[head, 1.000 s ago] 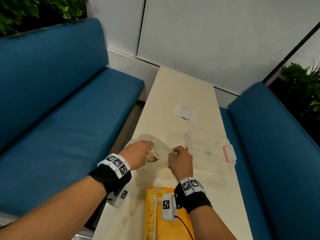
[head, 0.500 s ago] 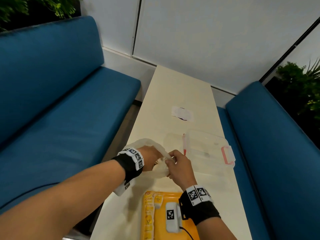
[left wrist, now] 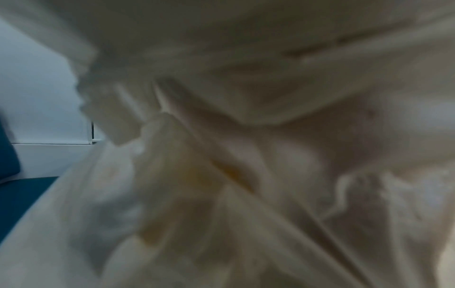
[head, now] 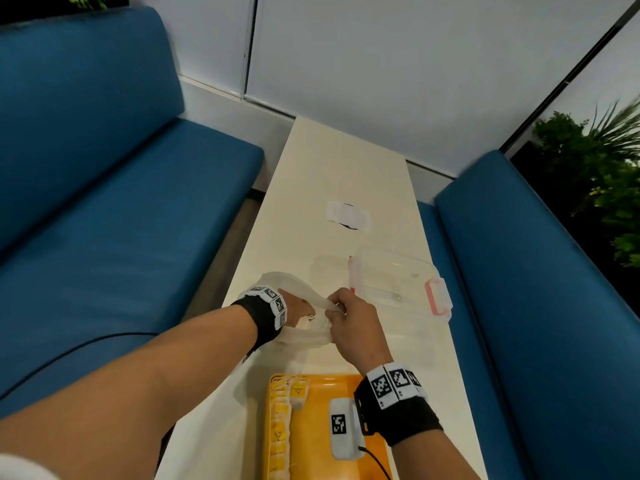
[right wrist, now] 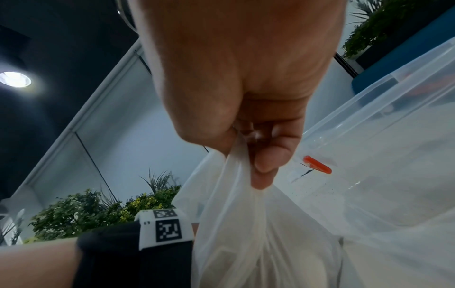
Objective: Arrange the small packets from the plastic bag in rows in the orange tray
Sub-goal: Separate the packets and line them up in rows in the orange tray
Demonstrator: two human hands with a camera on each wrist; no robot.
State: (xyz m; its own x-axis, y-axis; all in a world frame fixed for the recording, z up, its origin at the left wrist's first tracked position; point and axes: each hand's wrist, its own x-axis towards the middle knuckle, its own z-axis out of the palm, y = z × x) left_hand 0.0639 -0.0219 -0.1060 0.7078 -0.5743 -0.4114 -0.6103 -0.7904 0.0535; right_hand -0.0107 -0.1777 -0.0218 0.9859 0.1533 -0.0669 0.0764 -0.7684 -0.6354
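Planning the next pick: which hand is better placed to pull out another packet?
Left, probably. The left hand is already inside the plastic bag, while the right hand pinches its rim open.

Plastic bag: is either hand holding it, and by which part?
The right hand pinches the plastic bag by its gathered top edge. The left hand is inside the bag; what it holds cannot be told.

Plastic bag (left wrist: 246, 58): translucent whitish film, crumpled in folds, fills nearly the whole view, blurred at close range. Small packets (left wrist: 197, 175): pale shapes with yellowish patches, seen through the film, number unclear. Wall (left wrist: 37, 107): light, at left edge. Blue seat (left wrist: 17, 194): lower left corner.
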